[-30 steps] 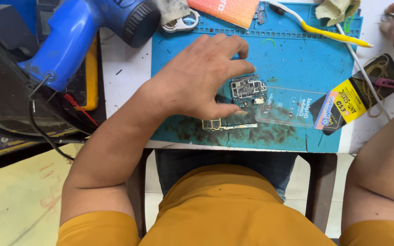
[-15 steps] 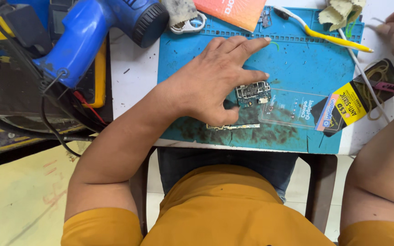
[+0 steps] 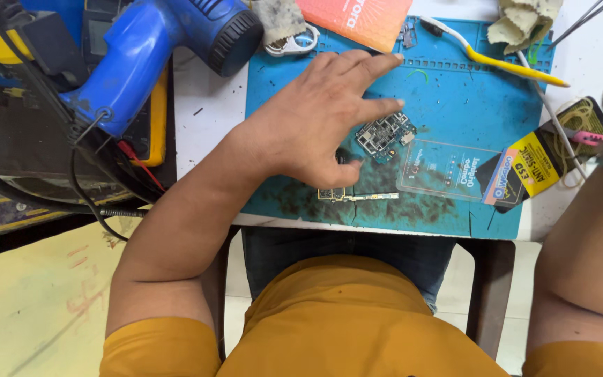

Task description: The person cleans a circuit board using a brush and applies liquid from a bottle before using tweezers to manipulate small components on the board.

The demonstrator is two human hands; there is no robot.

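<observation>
The left hand (image 3: 315, 119) lies spread, fingers apart, pinning a circuit board (image 3: 384, 136) under its fingertips on the blue mat (image 3: 469, 98); likely thin, stiff, fragile, best held by edges; right hand mostly unseen, grip unclear.

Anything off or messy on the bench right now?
Yes: the blue work mat is smeared with dark grime along its near edge, thickest below the circuit board that the left hand rests beside. A clear plastic sheet lies askew over the mat. Nothing looks broken.
</observation>
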